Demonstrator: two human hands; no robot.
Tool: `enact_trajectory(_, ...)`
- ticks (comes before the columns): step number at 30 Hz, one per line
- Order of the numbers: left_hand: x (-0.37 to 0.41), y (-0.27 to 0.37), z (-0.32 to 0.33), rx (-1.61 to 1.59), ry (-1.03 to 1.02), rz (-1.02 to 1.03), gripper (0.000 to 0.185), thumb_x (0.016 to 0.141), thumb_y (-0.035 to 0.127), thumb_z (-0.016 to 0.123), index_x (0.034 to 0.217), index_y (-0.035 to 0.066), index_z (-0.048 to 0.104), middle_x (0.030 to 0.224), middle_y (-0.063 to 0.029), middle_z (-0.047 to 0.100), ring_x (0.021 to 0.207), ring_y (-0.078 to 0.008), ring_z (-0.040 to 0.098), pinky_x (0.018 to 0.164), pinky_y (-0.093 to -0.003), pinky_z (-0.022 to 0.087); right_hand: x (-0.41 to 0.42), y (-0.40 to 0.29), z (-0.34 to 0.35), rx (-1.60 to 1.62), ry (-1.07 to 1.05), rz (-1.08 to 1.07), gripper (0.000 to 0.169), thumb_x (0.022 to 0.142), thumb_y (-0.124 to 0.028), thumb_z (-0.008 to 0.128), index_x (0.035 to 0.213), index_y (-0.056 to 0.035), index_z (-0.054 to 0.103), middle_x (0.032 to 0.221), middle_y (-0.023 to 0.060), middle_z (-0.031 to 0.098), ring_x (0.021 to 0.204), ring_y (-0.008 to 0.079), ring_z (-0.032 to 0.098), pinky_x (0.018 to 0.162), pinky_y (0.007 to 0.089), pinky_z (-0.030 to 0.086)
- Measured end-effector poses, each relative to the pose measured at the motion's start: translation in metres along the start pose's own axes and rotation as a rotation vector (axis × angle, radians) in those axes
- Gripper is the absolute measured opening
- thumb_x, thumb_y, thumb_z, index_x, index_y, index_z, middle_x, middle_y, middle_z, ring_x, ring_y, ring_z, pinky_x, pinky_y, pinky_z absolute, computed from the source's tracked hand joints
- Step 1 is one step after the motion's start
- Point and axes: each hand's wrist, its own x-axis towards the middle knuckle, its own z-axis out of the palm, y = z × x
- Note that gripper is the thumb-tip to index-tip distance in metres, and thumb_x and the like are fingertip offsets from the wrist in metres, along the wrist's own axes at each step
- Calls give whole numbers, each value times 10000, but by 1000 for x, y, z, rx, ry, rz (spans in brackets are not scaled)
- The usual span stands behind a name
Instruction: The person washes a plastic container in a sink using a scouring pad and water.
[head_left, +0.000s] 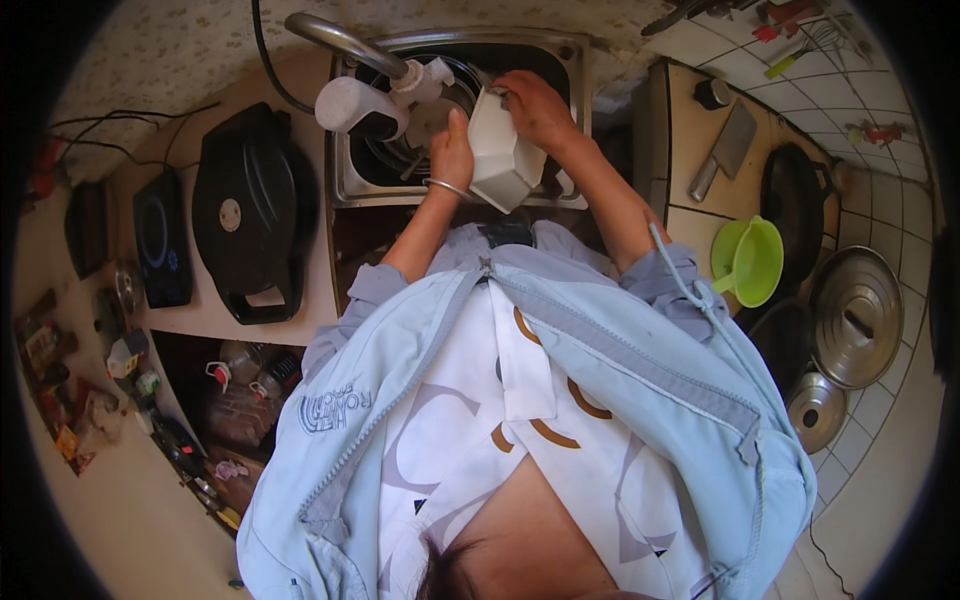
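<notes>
A cream-white faceted container (499, 154) is held tilted over the front of the stainless steel sink (461, 196). My left hand (451, 154), with a bangle at the wrist, presses against its left side, thumb up. At the far end of the container my right hand (536, 109) pinches a small grey wad (499, 91) against the rim; what it is made of is hard to tell. Behind my left hand a round metal basin (469, 71) sits in the sink, with pale contents partly hidden by the tap.
The curved tap (345, 45) with a white heater head (360, 109) overhangs the sink's left. A black electric griddle (247, 214) and an induction cooker (163, 238) stand left. On the right lie a cleaver (724, 150), a lime-green colander (752, 262) and a black wok (791, 202).
</notes>
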Motion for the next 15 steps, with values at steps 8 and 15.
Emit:
enact_trajectory(8, 4, -6, -6, 18, 23, 125, 572, 931, 427, 363, 707, -59, 565, 594, -147, 545, 572, -170, 468, 568, -376, 399, -22, -42, 15, 75, 31, -179, 219, 733, -97, 529, 944, -69, 579, 1027, 133, 569, 999, 312, 522, 852, 400, 417)
enact_trajectory(15, -4, 6, 0, 26, -158, 128, 344, 830, 315, 600, 767, -23, 613, 641, -14, 564, 609, -66, 461, 560, -272, 411, -1, 18, -2, 521, -93, 865, 320, 857, -271, 438, 1046, -32, 537, 1055, 159, 563, 945, 297, 552, 809, 378, 427)
